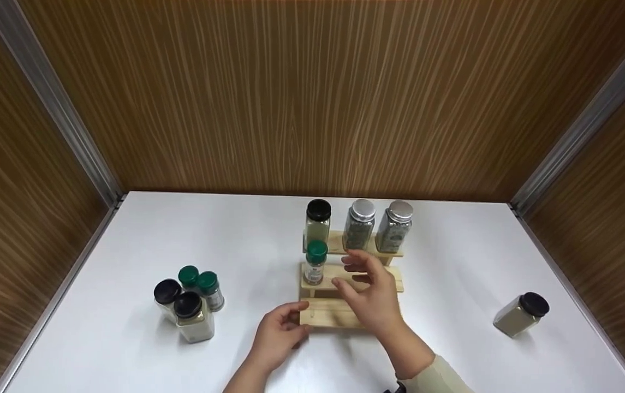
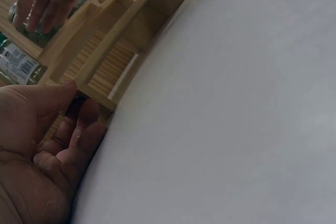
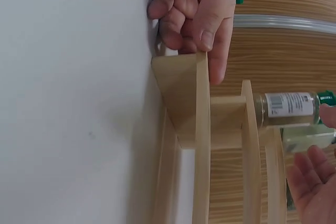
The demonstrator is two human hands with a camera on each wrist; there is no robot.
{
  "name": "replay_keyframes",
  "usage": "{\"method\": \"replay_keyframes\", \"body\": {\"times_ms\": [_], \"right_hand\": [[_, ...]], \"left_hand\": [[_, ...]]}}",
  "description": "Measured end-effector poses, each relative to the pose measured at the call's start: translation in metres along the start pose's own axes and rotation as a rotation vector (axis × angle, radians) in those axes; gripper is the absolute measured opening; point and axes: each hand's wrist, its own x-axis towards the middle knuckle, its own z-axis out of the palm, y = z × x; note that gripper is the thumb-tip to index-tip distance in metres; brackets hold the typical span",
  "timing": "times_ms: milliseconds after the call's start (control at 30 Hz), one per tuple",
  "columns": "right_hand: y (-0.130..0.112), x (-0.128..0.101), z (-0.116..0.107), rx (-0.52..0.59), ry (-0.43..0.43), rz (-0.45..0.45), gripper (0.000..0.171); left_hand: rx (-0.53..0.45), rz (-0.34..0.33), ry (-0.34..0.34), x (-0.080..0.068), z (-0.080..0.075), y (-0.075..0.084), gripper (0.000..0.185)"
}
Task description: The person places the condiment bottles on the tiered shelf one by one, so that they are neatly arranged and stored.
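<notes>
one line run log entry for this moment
left hand: grips wooden rack bottom step | right hand: open, above middle step | green-capped jar: on middle step

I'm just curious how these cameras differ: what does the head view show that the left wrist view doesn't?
Only the head view shows the cluster of four jars at left, the tilted lone jar at right, and three tall jars on the top step. Only the left wrist view shows the left hand's fingers up close at the rack's corner. Both show the wooden rack, the left hand gripping it, and the right hand.
</notes>
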Motion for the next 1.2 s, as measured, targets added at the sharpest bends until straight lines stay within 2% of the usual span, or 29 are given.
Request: {"method": "replay_keyframes", "body": {"times_ms": [200,300,400,600,800,900,967,1067,1200], "right_hand": [[0.008,-0.006,-0.02,-0.089,0.071,-0.154,0.048],[0.013,-0.008,-0.042,-0.151,0.106,-0.253,0.049],[0.02,-0.009,-0.071,-0.215,0.143,-0.306,0.05],[0.032,-0.007,-0.13,-0.334,0.251,-0.312,0.056],[0.035,-0.007,-0.178,-0.364,0.433,-0.284,0.056],[0.037,-0.012,-0.197,-0.407,0.498,-0.185,0.06],[0.043,-0.018,-0.207,-0.435,0.508,-0.089,0.064],[0.055,-0.029,-0.218,-0.486,0.488,0.072,0.07],[0.069,-0.042,-0.232,-0.57,0.426,0.239,0.077]], "left_hand": [[-0.004,-0.017,0.001,-0.001,0.001,0.001,0.049],[0.003,-0.036,-0.003,-0.001,0.004,0.002,0.048],[0.014,-0.052,-0.003,0.0,0.005,0.004,0.047],[0.026,-0.065,0.01,-0.001,0.002,0.005,0.048],[0.021,-0.07,0.012,-0.001,0.0,0.003,0.048],[0.015,-0.069,0.013,-0.001,-0.001,0.002,0.048],[0.015,-0.07,0.014,-0.001,-0.001,0.001,0.048],[0.018,-0.077,0.014,-0.001,-0.001,0.002,0.048],[0.012,-0.076,0.009,-0.002,0.0,0.004,0.048]]}}
